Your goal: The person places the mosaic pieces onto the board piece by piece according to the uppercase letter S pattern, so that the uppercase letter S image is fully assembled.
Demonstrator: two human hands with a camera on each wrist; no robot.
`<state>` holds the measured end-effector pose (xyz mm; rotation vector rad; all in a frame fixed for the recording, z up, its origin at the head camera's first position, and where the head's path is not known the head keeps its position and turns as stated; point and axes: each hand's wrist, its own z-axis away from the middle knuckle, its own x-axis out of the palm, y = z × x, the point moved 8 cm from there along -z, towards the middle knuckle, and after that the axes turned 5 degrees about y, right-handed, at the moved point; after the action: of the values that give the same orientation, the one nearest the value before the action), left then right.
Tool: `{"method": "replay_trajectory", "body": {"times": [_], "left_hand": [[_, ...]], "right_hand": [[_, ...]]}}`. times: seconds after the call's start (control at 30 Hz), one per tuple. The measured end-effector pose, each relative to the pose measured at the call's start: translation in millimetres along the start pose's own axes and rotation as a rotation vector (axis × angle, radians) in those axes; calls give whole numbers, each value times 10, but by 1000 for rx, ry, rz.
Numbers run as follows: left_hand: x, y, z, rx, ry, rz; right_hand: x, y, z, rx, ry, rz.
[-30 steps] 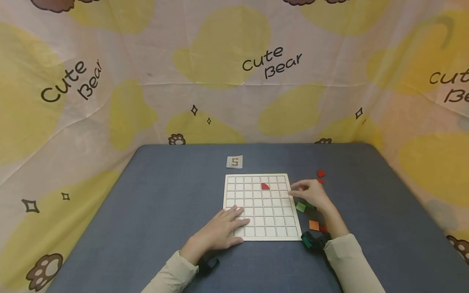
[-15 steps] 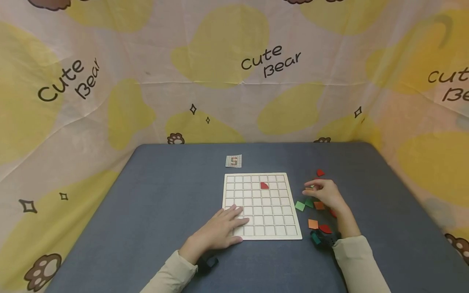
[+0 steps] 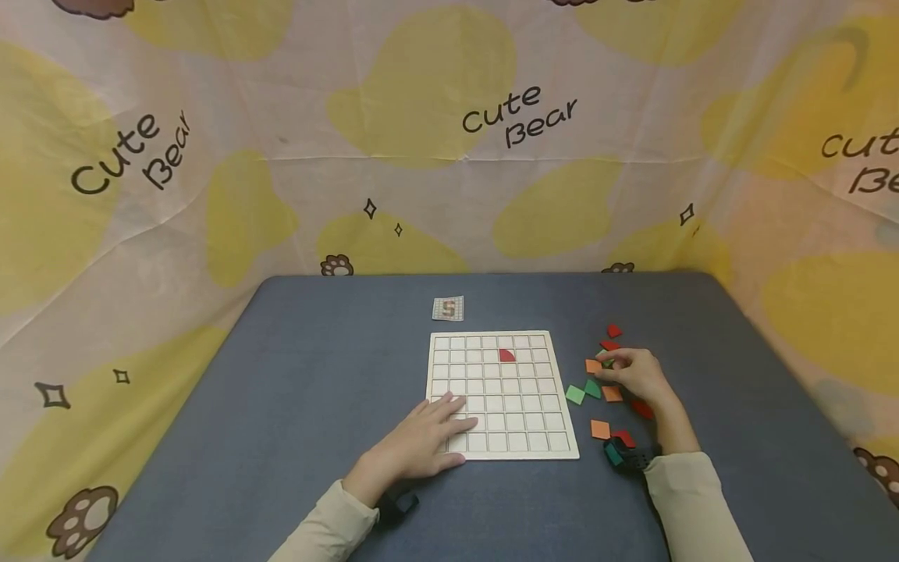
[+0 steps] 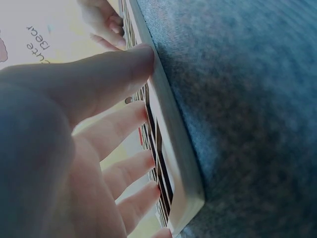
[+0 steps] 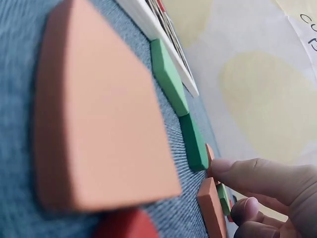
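My left hand (image 3: 424,437) lies with fingers spread over the lower left of a white grid board (image 3: 520,402); in the left wrist view its thumb (image 4: 138,59) rests at the board's edge. One red quarter-round tile (image 3: 507,356) sits in an upper cell. Right of the board, my right hand (image 3: 639,375) reaches down among loose tiles, fingers bent. Its fingertips are right beside an orange square tile (image 3: 593,366) and a light green tile (image 3: 608,360). In the right wrist view the thumb (image 5: 223,168) overlaps an orange tile (image 5: 210,158); I cannot tell whether it is pinched.
A small patterned card (image 3: 448,309) lies behind the board. Around the right hand are a light green tile (image 3: 575,395), a dark green tile (image 3: 593,389), orange tiles (image 3: 600,429) and red tiles (image 3: 614,331). A printed cloth (image 3: 421,117) hangs behind the blue-grey table (image 3: 337,351).
My right hand has moved right, from the board's right edge to the loose tiles, uncovering several of them. The left hand stays on the board.
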<state>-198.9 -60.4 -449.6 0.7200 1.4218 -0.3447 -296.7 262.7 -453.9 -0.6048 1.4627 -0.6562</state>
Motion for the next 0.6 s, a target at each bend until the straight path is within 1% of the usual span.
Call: {"method": "replay_trajectory", "body": {"times": [0.27,0.6], "left_hand": [[0,-2,-2,-4,-8,13],[3,-6,6,-7,-12,12]], "right_hand": [[-9,8,3,8,2,7],[21,26,17,30,-29,8]]}}
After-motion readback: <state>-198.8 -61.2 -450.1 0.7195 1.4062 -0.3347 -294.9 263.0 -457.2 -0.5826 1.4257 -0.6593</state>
